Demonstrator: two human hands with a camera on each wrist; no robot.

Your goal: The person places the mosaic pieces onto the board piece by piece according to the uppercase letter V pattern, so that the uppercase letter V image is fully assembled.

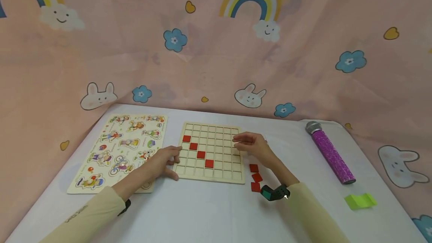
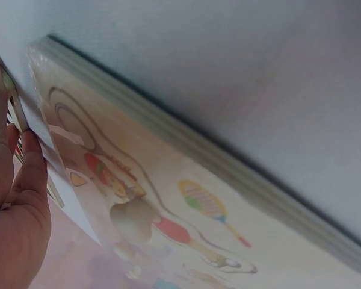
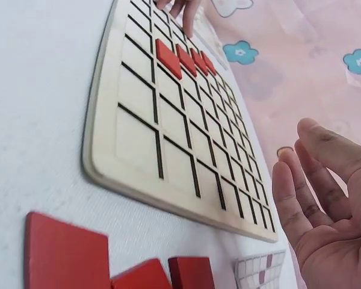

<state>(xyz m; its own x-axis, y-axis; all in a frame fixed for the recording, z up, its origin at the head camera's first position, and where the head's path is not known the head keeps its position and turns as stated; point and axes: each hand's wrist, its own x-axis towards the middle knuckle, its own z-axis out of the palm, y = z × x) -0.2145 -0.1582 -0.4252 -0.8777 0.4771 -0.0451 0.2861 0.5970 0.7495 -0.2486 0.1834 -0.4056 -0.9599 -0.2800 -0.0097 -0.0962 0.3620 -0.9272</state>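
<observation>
A pale wooden grid board (image 1: 222,153) lies on the table with several red square tiles (image 1: 201,155) set in a diagonal line on its left half. My left hand (image 1: 162,164) rests against the board's left edge, thumb spread toward the near corner. By the right edge, my right hand (image 1: 252,145) hovers with relaxed fingers; nothing shows between thumb and fingertips in the right wrist view. Three loose red tiles (image 1: 257,177) lie on the table beside the board, below the right hand.
At left is a picture puzzle board (image 1: 126,143) with cartoon figures, partly under the left forearm. A purple glittery microphone (image 1: 332,155) and a bright green paper piece (image 1: 360,201) lie at right. A small gridded card (image 3: 259,269) lies past the board. A patterned pink cloth (image 1: 209,63) hangs behind.
</observation>
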